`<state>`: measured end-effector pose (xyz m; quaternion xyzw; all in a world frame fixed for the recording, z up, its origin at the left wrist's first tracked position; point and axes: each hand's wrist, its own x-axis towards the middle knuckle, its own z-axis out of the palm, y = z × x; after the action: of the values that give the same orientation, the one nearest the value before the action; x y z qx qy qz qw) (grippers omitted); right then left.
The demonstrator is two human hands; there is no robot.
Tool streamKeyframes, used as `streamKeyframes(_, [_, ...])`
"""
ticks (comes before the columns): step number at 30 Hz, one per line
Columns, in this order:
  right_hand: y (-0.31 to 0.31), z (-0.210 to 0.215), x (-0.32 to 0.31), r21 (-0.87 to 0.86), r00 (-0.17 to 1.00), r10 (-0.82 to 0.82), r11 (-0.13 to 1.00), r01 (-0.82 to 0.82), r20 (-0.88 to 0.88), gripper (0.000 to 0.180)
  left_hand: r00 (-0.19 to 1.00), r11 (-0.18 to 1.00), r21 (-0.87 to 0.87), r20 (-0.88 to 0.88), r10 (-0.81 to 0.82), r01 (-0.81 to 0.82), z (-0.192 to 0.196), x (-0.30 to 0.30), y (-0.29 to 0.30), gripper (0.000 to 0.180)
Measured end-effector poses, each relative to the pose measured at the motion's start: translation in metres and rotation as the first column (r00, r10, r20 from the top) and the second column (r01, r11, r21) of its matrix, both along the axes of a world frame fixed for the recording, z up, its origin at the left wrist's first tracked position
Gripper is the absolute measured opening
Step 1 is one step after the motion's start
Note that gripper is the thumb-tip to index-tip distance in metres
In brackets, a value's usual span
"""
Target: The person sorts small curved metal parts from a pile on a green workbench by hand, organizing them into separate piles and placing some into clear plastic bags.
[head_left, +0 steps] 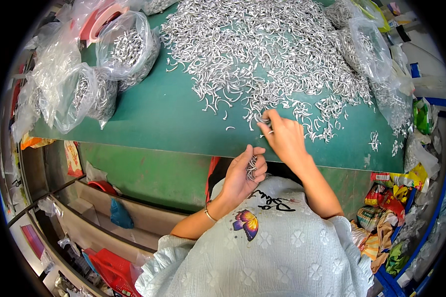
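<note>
A wide heap of small curved silver metal pieces covers the far middle of the green table. My left hand, in front of the table's near edge, is cupped closed around several of these curved pieces. At the near fringe of the heap my right hand bends over the table, thumb and forefinger pinched on a curved silver piece. Loose pieces lie scattered around those fingertips. Exactly how many pieces either hand holds is hidden by the fingers.
Clear plastic bags filled with silver pieces stand at the left, one behind another. More filled bags line the right side. Below left are a wooden shelf unit and a red basket. Colourful packets fill a blue-framed rack at right.
</note>
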<state>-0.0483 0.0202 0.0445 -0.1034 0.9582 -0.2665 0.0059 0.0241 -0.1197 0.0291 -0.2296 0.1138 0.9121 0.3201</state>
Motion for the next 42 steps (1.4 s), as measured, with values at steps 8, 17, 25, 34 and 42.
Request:
streamKeyframes(8, [0.031,0.022,-0.001,-0.059,0.974,-0.214,0.974,0.218,0.07,0.018,1.0,0.989,-0.148,0.013,0.018,-0.016,0.01,0.0,0.003,0.035])
streamKeyframes(17, [0.024,0.012,-0.009,-0.833,0.727,0.424,0.146,0.534,0.541,0.065,1.0,1.0,0.007,-0.008,0.024,-0.024,0.004,0.004,-0.004,0.043])
streamKeyframes(25, [0.043,0.001,-0.003,-0.202,0.7,0.66,-0.672,0.712,0.272,0.033,0.999,0.998,-0.03,0.01,-0.046,0.046,0.004,0.004,-0.001,0.038])
streamKeyframes(34, [0.113,0.015,0.032,-0.535,0.822,0.451,-0.625,0.568,0.347,0.03,0.998,0.998,0.032,0.034,-0.049,0.048,-0.001,0.002,0.0,0.034])
streamKeyframes(42, [0.279,-0.01,0.045,-0.025,0.641,-0.656,0.707,0.707,-0.398,0.017,0.997,0.997,0.02,0.002,-0.077,0.077,-0.003,-0.001,0.007,0.032])
